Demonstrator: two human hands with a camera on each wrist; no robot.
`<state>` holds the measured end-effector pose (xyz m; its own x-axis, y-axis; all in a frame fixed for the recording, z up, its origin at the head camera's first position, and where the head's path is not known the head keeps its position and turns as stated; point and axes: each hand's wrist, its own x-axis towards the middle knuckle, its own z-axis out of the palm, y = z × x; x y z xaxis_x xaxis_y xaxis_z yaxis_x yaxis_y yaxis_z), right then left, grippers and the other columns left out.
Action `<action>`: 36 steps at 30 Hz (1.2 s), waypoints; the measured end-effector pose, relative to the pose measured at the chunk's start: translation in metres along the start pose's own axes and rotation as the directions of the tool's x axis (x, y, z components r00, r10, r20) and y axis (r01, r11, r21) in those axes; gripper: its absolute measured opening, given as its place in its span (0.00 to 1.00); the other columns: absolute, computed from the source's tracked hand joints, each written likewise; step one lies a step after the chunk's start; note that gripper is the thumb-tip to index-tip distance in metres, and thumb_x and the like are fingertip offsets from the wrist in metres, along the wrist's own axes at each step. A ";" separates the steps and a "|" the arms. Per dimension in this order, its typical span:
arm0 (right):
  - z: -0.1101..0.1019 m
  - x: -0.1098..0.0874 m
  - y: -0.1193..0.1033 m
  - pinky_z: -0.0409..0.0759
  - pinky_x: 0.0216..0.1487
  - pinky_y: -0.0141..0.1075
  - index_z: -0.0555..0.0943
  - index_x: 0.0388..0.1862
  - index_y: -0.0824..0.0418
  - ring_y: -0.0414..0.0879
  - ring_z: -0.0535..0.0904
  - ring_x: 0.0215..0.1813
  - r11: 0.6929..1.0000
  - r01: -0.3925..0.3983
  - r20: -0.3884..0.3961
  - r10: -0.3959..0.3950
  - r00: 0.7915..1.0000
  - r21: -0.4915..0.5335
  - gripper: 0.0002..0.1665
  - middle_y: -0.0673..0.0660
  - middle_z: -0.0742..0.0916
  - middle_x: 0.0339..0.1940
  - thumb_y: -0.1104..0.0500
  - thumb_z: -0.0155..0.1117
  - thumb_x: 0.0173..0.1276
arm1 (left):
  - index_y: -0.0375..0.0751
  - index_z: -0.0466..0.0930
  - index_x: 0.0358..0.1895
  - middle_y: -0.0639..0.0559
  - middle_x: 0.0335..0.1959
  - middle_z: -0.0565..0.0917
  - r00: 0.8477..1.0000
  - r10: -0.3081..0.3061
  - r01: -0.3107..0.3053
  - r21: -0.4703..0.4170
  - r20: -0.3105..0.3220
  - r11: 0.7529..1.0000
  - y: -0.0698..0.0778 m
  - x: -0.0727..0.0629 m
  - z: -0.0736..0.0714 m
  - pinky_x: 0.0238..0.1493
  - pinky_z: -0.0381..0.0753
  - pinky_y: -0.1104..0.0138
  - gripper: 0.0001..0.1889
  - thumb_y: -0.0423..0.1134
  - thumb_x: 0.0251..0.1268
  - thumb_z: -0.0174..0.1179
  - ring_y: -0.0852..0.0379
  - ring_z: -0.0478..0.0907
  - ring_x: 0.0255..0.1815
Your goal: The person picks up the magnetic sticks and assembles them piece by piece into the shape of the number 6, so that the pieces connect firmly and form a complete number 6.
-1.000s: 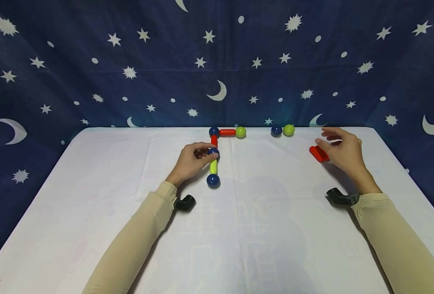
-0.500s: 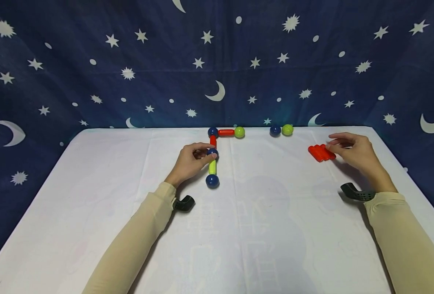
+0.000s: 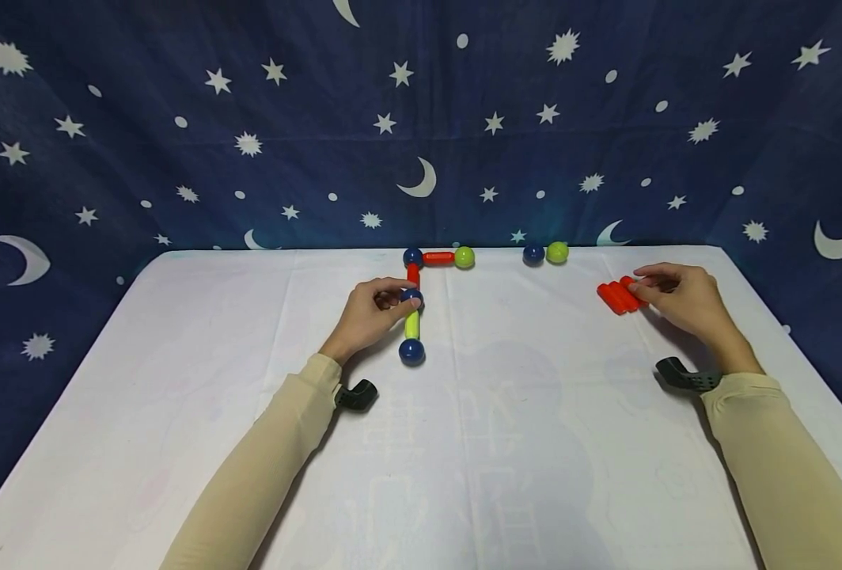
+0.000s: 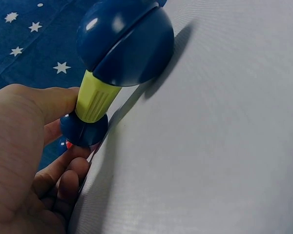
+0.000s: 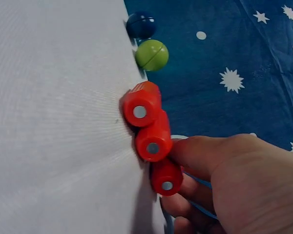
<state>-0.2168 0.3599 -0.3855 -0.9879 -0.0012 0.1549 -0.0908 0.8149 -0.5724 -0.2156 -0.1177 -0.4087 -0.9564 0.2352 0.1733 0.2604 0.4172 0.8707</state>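
Observation:
In the head view, my left hand (image 3: 374, 313) pinches the middle blue ball (image 3: 412, 298) of a chain of magnetic balls and rods. From that ball a yellow-green rod (image 4: 95, 97) runs toward me to another blue ball (image 3: 411, 351). A red rod (image 3: 413, 275) leads away to a far blue ball (image 3: 413, 257), and a second red rod (image 3: 438, 258) joins that to a green ball (image 3: 464, 257). At the right, my right hand (image 3: 688, 301) pinches the nearest red magnetic rod (image 5: 166, 178) between thumb and fingers. Other red rods (image 5: 142, 105) lie beside it; silver magnets show in their ends.
A loose blue ball (image 3: 532, 254) and a green ball (image 3: 557, 252) sit side by side near the far table edge. White cloth covers the table (image 3: 506, 443). A dark blue curtain (image 3: 307, 103) with stars and moons hangs right behind it.
My right hand has drawn back to the right from over the red rods, then settled on the rightmost one, which has shifted slightly against the others. The left hand keeps its hold on the ball.

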 end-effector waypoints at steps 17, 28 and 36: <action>0.002 0.001 -0.006 0.70 0.36 0.41 0.82 0.55 0.73 0.58 0.74 0.41 0.998 -0.039 0.007 0.040 0.999 -0.054 0.22 0.71 0.84 0.43 0.56 0.68 0.71 | 0.40 0.87 0.53 0.47 0.39 0.83 1.000 0.000 0.000 0.008 0.001 1.000 0.000 -0.001 0.000 0.40 0.75 0.65 0.15 0.40 0.65 0.70 0.52 0.76 0.37; 0.005 0.002 -0.037 0.72 0.29 0.30 0.82 0.58 0.72 0.61 0.76 0.47 0.999 0.037 -0.005 -0.037 0.999 0.006 0.25 0.72 0.83 0.50 0.54 0.69 0.71 | 0.40 0.87 0.53 0.47 0.36 0.82 1.000 0.005 -0.005 0.010 0.002 1.000 0.001 0.000 -0.001 0.39 0.74 0.64 0.15 0.40 0.66 0.70 0.51 0.75 0.36; 0.022 0.007 -0.066 0.73 0.30 0.24 0.86 0.53 0.69 0.58 0.80 0.40 0.979 0.195 -0.001 -0.195 0.981 0.052 0.18 0.67 0.85 0.46 0.61 0.73 0.66 | 0.40 0.87 0.53 0.47 0.36 0.81 1.000 0.001 -0.001 0.009 0.000 1.000 0.001 0.000 -0.001 0.39 0.74 0.65 0.15 0.41 0.66 0.70 0.51 0.75 0.37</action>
<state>-0.2210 0.2940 -0.3641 -0.9511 -0.1598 0.2642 -0.2880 0.7678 -0.5724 -0.2150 -0.1183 -0.4074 -0.9561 0.2353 0.1744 0.2625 0.4245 0.8666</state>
